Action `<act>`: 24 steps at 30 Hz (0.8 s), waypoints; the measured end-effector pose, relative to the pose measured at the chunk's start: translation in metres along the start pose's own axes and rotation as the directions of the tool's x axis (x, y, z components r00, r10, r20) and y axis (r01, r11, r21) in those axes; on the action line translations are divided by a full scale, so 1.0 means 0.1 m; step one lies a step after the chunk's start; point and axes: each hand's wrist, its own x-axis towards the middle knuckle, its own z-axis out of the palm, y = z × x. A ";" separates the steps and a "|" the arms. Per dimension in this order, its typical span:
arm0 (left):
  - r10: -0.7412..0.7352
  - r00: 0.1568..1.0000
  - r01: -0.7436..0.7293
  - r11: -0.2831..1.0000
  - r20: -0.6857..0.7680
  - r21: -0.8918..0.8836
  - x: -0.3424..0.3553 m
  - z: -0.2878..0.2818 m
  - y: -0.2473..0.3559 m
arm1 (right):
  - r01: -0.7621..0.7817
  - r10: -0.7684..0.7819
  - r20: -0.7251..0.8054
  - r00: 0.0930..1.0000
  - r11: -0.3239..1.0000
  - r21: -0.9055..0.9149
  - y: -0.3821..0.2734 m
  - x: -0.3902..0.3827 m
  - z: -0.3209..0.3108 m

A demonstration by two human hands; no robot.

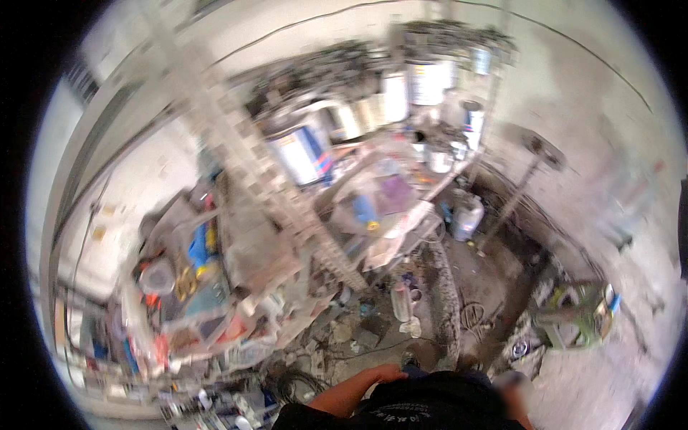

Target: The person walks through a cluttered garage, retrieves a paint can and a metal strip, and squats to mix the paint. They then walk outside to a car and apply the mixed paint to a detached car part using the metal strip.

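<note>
My left hand [385,374] hangs low beside my dark shirt [423,405] at the bottom of the head view, its fingers partly hidden against my body. My right hand [514,387] is a smeared shape at the right side of my body, so its fingers cannot be made out. Nearest to them on the dirty floor [502,265] lie a black coiled cable [290,383] and a bottle-like container [401,301]. A green plastic stool [573,315] stands to my right.
A cluttered shelf holds several cans [426,79] along the back. A crowded bench [236,301] with tools and bags is at the left, crossed by a spattered upright post [261,186]. A long-handled tool [512,197] leans against the right wall beside a white jug [466,215].
</note>
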 end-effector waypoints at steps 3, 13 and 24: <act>-0.085 0.993 0.079 0.994 0.083 0.072 0.04 -0.23 0.30 | -0.140 0.140 0.009 0.990 0.982 0.126 0.02 -0.35 0.17; -0.087 0.924 0.000 0.974 0.372 0.228 0.68 -0.32 0.87 | -0.406 0.520 -0.276 0.808 0.832 0.379 0.17 -1.16 0.44; -0.216 0.930 0.037 0.862 0.299 0.506 1.02 -0.72 2.82 | -0.475 0.668 0.183 0.722 0.285 0.833 1.17 -0.93 0.32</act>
